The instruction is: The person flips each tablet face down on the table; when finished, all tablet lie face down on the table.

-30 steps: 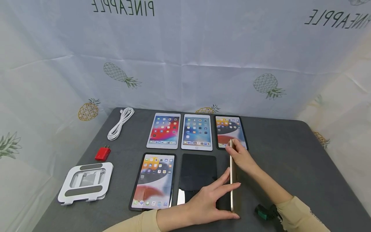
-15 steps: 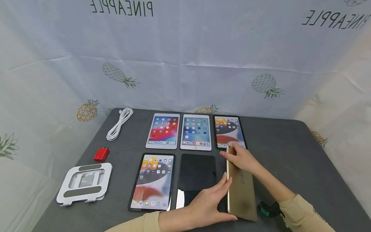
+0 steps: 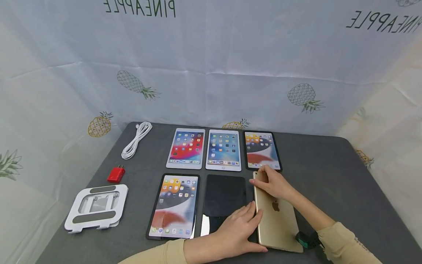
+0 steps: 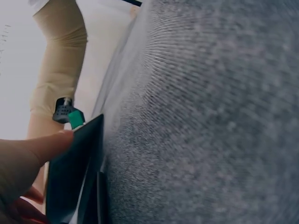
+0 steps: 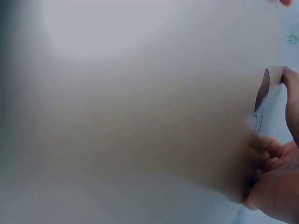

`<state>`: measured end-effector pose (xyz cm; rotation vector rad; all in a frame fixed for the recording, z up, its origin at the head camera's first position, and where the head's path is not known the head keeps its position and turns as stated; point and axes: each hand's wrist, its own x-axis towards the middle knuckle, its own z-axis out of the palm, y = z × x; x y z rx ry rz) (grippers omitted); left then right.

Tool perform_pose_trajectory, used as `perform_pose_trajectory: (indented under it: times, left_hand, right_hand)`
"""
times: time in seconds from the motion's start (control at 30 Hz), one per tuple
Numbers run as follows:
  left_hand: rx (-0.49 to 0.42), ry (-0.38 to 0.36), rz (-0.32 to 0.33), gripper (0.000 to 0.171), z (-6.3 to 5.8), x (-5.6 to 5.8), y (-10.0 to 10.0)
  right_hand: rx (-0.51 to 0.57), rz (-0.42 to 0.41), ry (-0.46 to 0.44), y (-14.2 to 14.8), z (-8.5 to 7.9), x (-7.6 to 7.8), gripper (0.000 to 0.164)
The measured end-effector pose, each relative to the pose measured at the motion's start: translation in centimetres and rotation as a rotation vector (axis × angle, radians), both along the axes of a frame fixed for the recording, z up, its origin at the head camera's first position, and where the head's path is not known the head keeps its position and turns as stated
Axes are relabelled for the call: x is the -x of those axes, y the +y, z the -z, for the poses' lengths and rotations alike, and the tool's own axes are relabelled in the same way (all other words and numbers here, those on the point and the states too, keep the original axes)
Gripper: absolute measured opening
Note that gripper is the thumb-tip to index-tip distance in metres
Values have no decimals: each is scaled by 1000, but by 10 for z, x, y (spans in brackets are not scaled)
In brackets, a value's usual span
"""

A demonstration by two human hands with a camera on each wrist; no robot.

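Observation:
A gold tablet (image 3: 277, 220) is back up at the front right of the dark table, its apple logo showing and its left long edge raised. My right hand (image 3: 273, 185) grips its far left corner, thumb along the edge. My left hand (image 3: 239, 229) holds the same long edge nearer me, fingers on the side and thumb at the near corner. The left wrist view shows the left thumb (image 4: 51, 147) on the edge and the tablet's dark screen side (image 4: 65, 182) facing down. Its blurred back (image 5: 140, 107) fills most of the right wrist view.
A dark-screened tablet (image 3: 225, 192) lies left of the gold one, beside a lit tablet (image 3: 174, 205). Behind stand in a row two white tablets (image 3: 186, 148) (image 3: 223, 150) and a black one (image 3: 262, 150). Farther left are a white cable (image 3: 136, 141), red charger (image 3: 116, 174) and white stand (image 3: 97, 209).
The gold tablet, edge-on a second ago, has tipped down to the right so its back now faces up. Both hands have stayed on its left edge, lowering with it.

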<state>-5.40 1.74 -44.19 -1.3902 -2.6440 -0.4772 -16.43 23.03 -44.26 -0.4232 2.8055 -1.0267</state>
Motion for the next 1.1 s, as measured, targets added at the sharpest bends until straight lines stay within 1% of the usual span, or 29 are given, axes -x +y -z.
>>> perform_pose_trajectory:
  times: [0.13,0.3,0.4,0.5,0.73,1.03,1.1]
  left_hand:
    - [49,44,-2,87,4,-1,-1]
    - [119,90,-38,88,9,-2,1]
    - [166,101,-59,89,11,-2,3]
    - [189,120,-66,90,12,-2,5]
    - [185,169,-59,91,16,-2,5]
    - [188,136,-20,88,20,-3,6]
    - [190,144,-17,89,21,-4,6]
  right_hand:
    - [-18,-21,60,3,6,-2,40]
    - [-25,-52,152,5,9,-1,29]
    - [-32,-67,176,6,9,-1,27]
    - [-47,-81,190,6,10,-1,26]
    - [-72,-109,248,9,12,-2,24]
    - [-112,-139,326,13,15,-4,27]
    - [-121,-150,332,13,15,-5,28]
